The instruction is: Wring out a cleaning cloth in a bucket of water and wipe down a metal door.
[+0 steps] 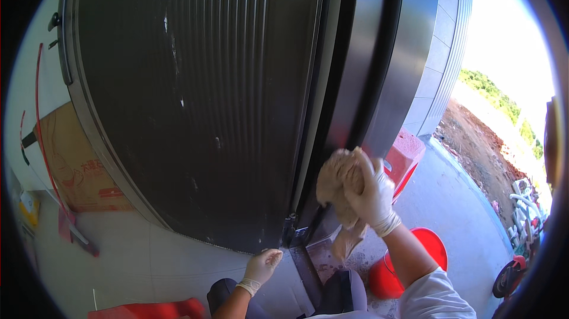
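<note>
My right hand (pixel 371 193), in a pale glove, grips a crumpled tan cloth (pixel 336 180) against the dark metal door frame (pixel 361 106). The cloth's loose end hangs below my fingers. My left hand (pixel 262 268), gloved too, is closed just below the bottom corner of the dark door (pixel 195 111); nothing shows in its fingers. The door stands open, with vertical grooves and several white smears on its face. A hinge (pixel 291 224) sits low at the edge between door and frame.
A red bucket (pixel 388 277) stands on the floor beside my right forearm. Behind the cloth is a red block-like object (pixel 404 156). Left of the door are a cardboard box (pixel 77 165) and a red hose (pixel 40 117). Red material (pixel 148 310) lies at lower left; debris (pixel 524 212) lies outside.
</note>
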Demonstrator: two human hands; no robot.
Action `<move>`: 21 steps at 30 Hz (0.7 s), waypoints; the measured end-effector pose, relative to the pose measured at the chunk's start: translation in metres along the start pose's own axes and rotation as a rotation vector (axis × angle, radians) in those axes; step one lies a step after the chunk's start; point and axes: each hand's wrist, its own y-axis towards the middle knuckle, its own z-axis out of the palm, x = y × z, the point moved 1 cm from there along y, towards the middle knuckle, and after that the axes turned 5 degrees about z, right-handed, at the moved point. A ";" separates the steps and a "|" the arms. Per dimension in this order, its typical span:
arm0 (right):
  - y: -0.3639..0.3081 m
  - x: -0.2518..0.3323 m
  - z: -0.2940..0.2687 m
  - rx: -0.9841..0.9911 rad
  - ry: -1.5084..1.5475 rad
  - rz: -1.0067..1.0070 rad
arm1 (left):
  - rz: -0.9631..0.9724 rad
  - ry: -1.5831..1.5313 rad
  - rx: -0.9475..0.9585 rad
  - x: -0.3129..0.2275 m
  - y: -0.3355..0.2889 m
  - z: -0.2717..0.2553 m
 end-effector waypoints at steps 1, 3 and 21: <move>0.031 0.010 -0.024 -0.175 -0.036 -0.151 | 0.022 -0.001 -0.025 -0.005 0.001 0.000; 0.090 0.049 -0.060 -0.463 -0.247 -0.307 | 0.020 0.020 0.005 -0.009 -0.002 0.004; -0.013 0.027 0.125 -0.118 -0.240 -0.298 | 0.028 0.176 0.209 0.008 -0.003 0.029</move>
